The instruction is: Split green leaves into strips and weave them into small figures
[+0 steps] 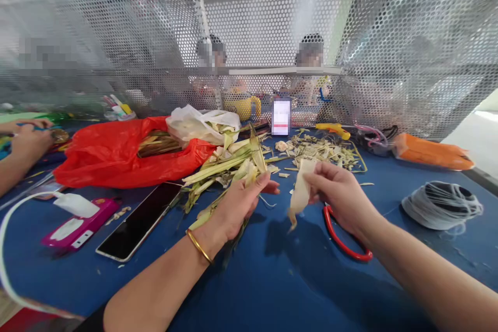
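Note:
My left hand [237, 202] is closed around a bundle of pale green leaf strips [223, 168] that fan out up and to the left over the blue table [272, 280]. My right hand [340, 192] pinches a single cream leaf piece [300, 194], which hangs down between the two hands. A gold bangle [199, 247] circles my left wrist. Red-handled scissors [344, 244] lie on the table just under my right wrist.
A red plastic bag [112, 153] with a white bag [198, 123] on it lies at the left. A black phone [140, 220], a pink phone [80, 223] and a white cable lie near. Leaf scraps [322, 148], a grey cord coil [441, 205], an orange bag [430, 151]. Another person's hands [27, 137] at far left. Perforated metal screen behind.

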Demonstrator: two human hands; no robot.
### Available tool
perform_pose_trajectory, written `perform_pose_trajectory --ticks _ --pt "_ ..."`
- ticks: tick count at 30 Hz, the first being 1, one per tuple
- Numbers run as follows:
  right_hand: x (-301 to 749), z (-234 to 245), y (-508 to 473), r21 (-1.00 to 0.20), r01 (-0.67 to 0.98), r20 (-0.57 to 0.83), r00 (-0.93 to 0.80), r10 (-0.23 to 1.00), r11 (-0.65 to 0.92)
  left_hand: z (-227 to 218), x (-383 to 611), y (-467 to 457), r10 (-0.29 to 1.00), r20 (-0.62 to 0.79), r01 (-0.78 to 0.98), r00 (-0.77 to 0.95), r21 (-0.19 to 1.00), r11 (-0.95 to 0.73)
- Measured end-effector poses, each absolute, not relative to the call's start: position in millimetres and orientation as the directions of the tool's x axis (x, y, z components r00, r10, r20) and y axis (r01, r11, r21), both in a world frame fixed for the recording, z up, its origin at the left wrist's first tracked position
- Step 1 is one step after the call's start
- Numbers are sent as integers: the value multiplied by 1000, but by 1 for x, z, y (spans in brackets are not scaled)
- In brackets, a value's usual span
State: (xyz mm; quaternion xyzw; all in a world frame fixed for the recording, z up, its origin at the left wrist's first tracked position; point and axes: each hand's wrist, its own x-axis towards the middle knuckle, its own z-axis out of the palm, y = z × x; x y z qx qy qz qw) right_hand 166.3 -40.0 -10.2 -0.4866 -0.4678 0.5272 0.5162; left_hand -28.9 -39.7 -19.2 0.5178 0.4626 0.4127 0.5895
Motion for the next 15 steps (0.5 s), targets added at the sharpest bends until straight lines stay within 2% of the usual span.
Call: perform_pose_trajectory --ticks 2,7,11,15 --pt "157 -12 -48 -999 -2 -46 -72 996 -46 -20 -28 -39 958 -132 -18 256 990 141" --pt "143 -21 -59 -988 153 -47 -161 986 -22 -25 -24 -40 963 -22 -17 268 999 27" --pt "143 -25 -59 -986 168 -36 -188 981 -4 -25 -25 -41 966 -34 74 255 997 16" --pt "144 -25 -57 -985 153 51 -164 985 77 -18 -24 -43 963 -44 142 267 990 6"
